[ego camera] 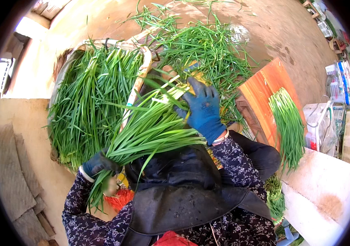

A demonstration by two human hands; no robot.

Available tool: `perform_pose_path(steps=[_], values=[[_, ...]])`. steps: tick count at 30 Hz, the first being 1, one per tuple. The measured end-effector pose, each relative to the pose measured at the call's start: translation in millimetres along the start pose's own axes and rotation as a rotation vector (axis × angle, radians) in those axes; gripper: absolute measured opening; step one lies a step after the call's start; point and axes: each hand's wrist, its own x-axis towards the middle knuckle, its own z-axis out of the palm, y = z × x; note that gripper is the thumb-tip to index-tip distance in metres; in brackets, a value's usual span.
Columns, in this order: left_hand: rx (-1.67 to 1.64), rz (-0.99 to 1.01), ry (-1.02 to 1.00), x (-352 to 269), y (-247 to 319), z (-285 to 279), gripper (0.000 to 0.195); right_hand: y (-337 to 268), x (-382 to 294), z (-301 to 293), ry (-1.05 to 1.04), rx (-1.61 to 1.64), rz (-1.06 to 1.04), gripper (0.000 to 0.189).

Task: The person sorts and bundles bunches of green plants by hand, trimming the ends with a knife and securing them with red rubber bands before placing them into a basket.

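Observation:
My left hand [101, 164], in a dark glove, grips a bunch of garlic chives [150, 129] by its leaf end. Leaf tips hang out below that fist. The bunch fans across my black apron [175, 166], pale stem ends pointing up and right. At those ends is my right hand [205, 107], in a blue knit glove, its fingers spread around the stems. A yellowish leaf shows beside its thumb. To the left, a lined basket [144, 64] with a pale curved rim is heaped with more chives [92, 101].
Loose chive trimmings [202, 46] litter the wet floor ahead. On the right, a neat chive bundle [287, 126] lies on a tilted wooden board [264, 83], beside a white board [325, 190]. Plastic crates [316, 120] stand farther right. Grey sheets [9, 172] lie at left.

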Motion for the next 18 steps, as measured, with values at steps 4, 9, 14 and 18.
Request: perform_pose_path(steps=[4, 9, 14, 18], values=[[0.001, -0.030, 0.004, -2, -30, -23, 0.107, -4, 8, 5, 0.064, -0.067, 0.009, 0.037], [-0.030, -0.113, 0.048, 3, -20, -16, 0.097, -6, 10, 7, -0.098, 0.104, -0.055, 0.038], [-0.168, -0.054, -0.028, 4, -12, -9, 0.082, 3, 9, 22, -0.336, 0.244, 0.032, 0.041], [-0.011, -0.055, 0.006, -7, -28, -18, 0.102, 1, 3, 23, -0.261, 0.016, -0.006, 0.031]])
